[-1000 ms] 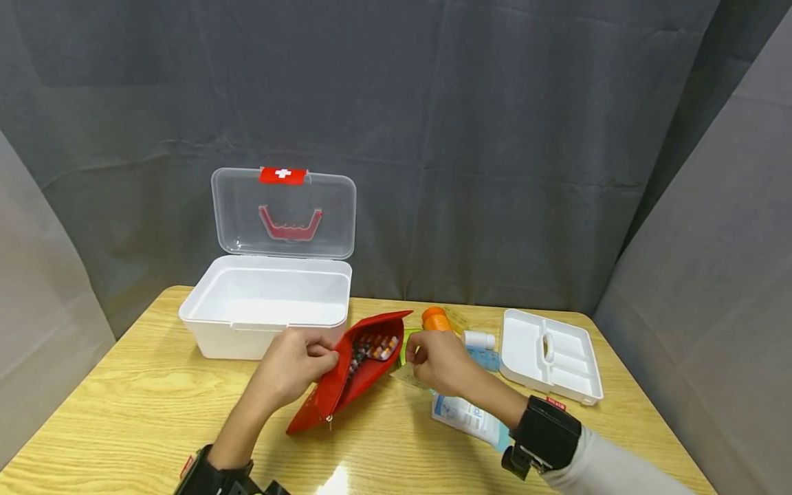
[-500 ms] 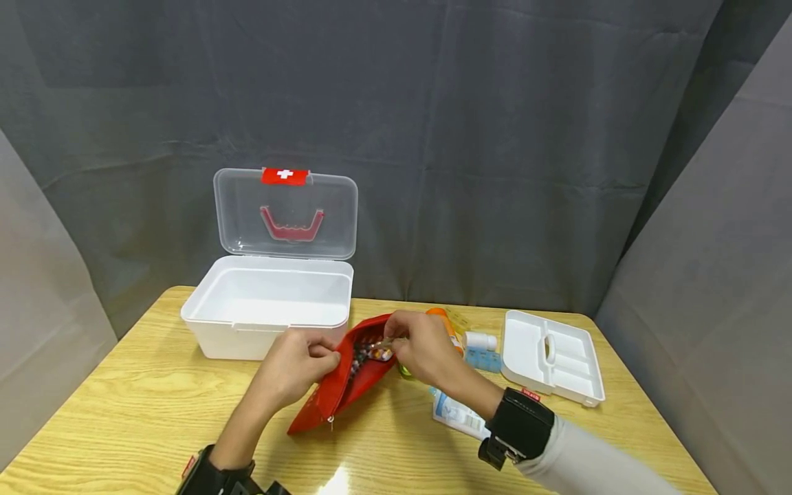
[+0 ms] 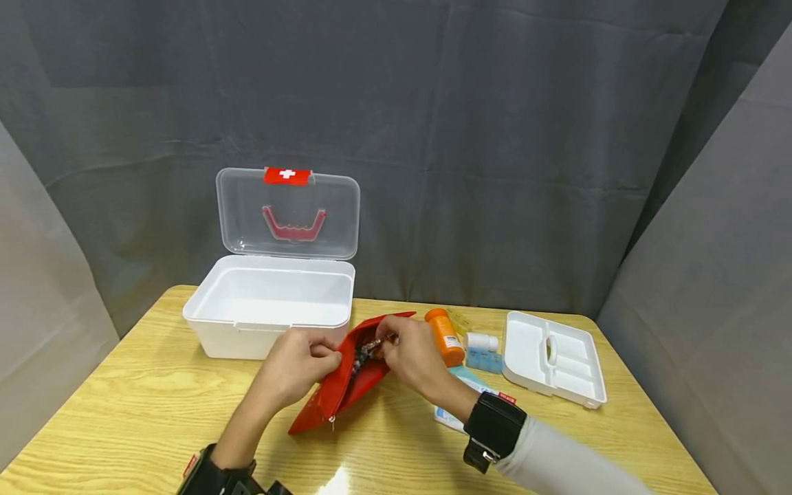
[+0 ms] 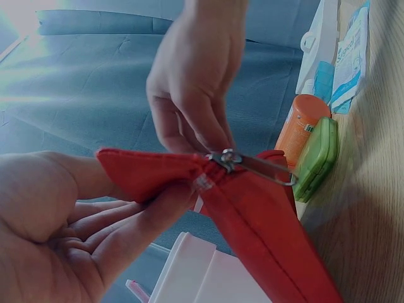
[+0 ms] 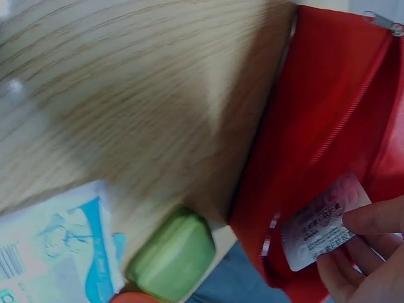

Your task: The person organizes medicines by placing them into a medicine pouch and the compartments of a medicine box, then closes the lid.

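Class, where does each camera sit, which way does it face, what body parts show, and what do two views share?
Head: on the person's head, facing forward and down at the red zippered pouch and open white plastic box; left hand, right hand and forearms show.
Left wrist: on that wrist, facing across the pouch; both hands show.
Right wrist: on that wrist, facing the pouch's open mouth; right hand partly shows, pinching a printed silver foil pack.
Shared: both wrist views show a rounded green case.

Place: curtained booth (image 3: pixel 532 103); building type undeterminable.
Curtain (image 3: pixel 383 110): dark grey, 12 o'clock.
Side sheets (image 3: pixel 718 247): pale, 9 and 3 o'clock.
Bench (image 3: pixel 136 392): wood-grain top, 6 o'clock.
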The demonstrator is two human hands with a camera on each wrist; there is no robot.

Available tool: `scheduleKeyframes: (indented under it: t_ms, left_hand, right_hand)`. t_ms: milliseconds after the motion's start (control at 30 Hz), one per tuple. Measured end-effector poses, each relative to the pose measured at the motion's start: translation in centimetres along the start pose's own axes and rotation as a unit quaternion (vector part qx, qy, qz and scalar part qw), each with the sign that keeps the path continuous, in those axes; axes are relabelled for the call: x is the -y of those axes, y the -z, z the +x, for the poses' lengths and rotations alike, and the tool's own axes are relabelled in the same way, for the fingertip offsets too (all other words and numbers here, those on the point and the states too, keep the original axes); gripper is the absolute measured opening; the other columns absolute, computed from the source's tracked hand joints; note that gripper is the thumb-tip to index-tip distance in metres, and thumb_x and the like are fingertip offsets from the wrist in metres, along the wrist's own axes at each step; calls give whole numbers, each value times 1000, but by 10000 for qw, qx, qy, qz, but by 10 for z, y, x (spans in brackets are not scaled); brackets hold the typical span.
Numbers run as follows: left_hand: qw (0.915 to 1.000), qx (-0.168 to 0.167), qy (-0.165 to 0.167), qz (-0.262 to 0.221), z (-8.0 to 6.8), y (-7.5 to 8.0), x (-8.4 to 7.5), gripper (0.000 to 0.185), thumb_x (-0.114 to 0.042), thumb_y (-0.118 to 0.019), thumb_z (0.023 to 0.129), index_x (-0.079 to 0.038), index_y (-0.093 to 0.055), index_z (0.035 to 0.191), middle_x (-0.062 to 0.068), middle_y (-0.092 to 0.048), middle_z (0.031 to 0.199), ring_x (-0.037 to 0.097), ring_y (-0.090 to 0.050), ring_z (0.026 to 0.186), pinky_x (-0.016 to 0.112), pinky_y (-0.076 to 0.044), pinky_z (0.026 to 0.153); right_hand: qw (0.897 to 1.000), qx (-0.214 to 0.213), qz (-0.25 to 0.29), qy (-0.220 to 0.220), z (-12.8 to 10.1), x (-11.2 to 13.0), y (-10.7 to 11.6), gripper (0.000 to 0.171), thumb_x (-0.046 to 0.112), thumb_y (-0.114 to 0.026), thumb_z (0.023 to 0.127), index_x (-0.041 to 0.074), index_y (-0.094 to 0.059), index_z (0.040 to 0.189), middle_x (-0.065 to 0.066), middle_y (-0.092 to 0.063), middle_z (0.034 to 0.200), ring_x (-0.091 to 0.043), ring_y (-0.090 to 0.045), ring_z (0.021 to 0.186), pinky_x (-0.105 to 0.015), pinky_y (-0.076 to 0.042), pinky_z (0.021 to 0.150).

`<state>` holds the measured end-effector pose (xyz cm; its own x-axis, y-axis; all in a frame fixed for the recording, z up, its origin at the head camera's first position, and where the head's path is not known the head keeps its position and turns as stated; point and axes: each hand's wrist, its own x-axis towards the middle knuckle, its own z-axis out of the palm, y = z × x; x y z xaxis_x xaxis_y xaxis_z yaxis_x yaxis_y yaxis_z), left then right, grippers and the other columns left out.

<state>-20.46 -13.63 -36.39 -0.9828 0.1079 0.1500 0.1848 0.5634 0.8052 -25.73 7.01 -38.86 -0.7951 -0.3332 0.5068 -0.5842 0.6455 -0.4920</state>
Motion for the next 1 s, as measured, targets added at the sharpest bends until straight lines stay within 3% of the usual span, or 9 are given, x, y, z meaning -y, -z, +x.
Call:
scheduleKeyframes:
  t_ms: [200,467,800,1000]
  left_hand:
    - [10000,-16,-53,-10,0,-1,1,10,-3,-65,81,-9,-73,79,-4,-64,67,9,-57,65,24,-48,61]
    - [10000,17,-40,-77,1,-1,1,10,-3,-65,81,-9,-73,79,-3,-65,67,10,-58,64,25,-49,60]
    - [10000,29,-27,-29,1,0,1,11,-3,-64,82,-8,-73,79,-3,-63,66,10,-58,63,25,-50,59]
    - [10000,12,-24,-26,1,0,3,10,-3,-65,82,-8,-73,79,-3,-66,67,10,-59,64,26,-51,60]
  right_hand:
    - [9999,-45,46,-146,-3,-10,-13,18,-8,-66,76,8,-72,82,-1,-70,72,-10,-60,62,-20,-46,55]
    - [10000,9,-23,75,-6,-20,-24,18,-9,-68,74,8,-72,81,-3,-71,75,-13,-60,64,-22,-47,57]
    - [9993,281,-179,166,-8,-23,-28,11,0,-72,78,7,-72,85,-2,-72,75,-15,-65,68,-25,-51,59]
    - [9987,468,-178,-66,-6,-22,-25,12,-2,-71,80,4,-74,90,-5,-73,78,-17,-65,70,-26,-52,62]
